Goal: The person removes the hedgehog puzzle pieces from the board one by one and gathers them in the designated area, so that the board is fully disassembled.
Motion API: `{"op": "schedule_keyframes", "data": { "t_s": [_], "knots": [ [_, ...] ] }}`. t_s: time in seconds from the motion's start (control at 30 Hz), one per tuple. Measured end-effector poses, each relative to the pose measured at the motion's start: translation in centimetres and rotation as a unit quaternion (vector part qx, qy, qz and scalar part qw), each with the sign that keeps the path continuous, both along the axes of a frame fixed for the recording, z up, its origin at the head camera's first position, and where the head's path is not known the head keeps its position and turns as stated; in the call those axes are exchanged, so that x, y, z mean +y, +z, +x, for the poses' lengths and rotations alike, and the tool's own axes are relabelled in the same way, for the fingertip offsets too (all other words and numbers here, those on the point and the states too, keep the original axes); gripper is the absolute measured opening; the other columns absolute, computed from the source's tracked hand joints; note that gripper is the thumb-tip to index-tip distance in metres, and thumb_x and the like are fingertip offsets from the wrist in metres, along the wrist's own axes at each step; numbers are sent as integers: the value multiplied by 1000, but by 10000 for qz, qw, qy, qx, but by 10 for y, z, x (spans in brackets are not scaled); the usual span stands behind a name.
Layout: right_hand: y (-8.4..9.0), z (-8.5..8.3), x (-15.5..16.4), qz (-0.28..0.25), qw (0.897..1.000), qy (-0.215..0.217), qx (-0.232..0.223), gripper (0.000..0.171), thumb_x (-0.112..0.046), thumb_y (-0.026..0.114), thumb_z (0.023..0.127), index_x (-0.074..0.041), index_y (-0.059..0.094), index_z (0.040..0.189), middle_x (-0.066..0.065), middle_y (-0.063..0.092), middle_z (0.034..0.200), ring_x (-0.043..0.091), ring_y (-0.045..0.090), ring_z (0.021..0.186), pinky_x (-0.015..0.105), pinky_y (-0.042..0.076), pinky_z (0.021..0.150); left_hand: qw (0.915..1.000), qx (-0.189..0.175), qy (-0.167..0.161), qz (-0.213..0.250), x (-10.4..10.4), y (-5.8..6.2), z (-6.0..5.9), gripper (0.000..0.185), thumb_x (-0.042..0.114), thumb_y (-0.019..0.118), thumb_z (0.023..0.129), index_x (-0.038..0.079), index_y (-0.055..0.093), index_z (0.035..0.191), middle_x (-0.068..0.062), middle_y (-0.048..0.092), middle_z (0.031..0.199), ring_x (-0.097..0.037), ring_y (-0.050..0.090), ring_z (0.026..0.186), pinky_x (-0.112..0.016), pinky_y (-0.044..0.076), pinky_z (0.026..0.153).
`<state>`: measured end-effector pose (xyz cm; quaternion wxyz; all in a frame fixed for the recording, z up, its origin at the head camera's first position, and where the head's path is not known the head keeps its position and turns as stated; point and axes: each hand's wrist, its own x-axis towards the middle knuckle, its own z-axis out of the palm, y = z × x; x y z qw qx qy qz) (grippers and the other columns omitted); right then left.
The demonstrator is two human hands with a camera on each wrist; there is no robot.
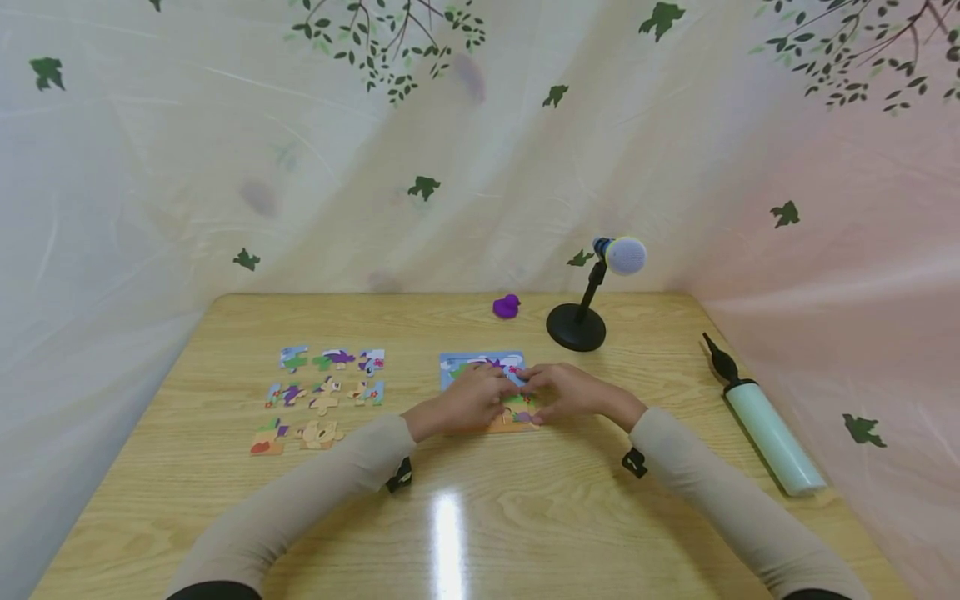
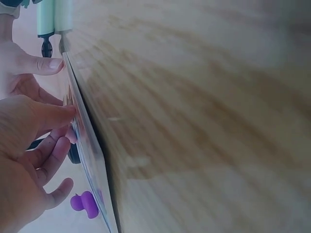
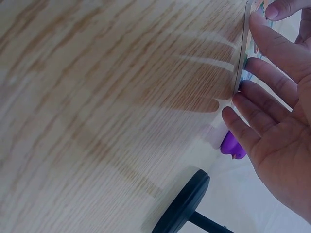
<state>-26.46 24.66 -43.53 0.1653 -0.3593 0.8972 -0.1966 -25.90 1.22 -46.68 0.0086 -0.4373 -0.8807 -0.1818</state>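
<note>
A small puzzle board (image 1: 459, 360) with a blue upper border and an orange lower edge lies at the middle of the table, partly hidden under both hands. My left hand (image 1: 478, 397) reaches over its middle; in the left wrist view the thumb (image 2: 60, 115) touches the picture surface. From the other side comes my right hand (image 1: 573, 390), its thumb and fingers spread at the board's right edge. The right wrist view has those fingers (image 3: 272, 80) fairly straight, tips right at the rim. Thumb tips of both hands are close together over the board.
Several loose puzzle pieces (image 1: 325, 395) lie in rows left of the board. Behind it sits a purple toy duck (image 1: 506, 307), beside a microphone on a black stand (image 1: 576, 327). A mint-green hand pump (image 1: 772, 435) lies along the table's right side.
</note>
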Motion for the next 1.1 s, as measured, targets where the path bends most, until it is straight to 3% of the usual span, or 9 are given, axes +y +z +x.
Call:
{"op": "schedule_keyframes", "data": {
  "t_s": [0.67, 1.1],
  "knots": [
    [-3, -2, 1, 57, 9999, 10, 86, 50, -24, 82, 86, -3, 69, 128, 19, 52, 151, 43, 48, 140, 56, 38, 115, 9992, 303, 222, -166, -18, 5, 4, 29, 15, 70, 94, 13, 72, 122, -5, 72, 120, -28, 59, 118, -53, 45, 106],
    [-3, 1, 0, 56, 9997, 34, 216, 49, -25, 83, 85, -3, 70, 127, 21, 54, 149, 44, 50, 138, 58, 40, 114, 9980, 68, 603, -158, -21, 2, 7, 22, 20, 74, 92, 14, 77, 113, -3, 75, 111, -25, 61, 108, -49, 46, 100]
  ]
}}
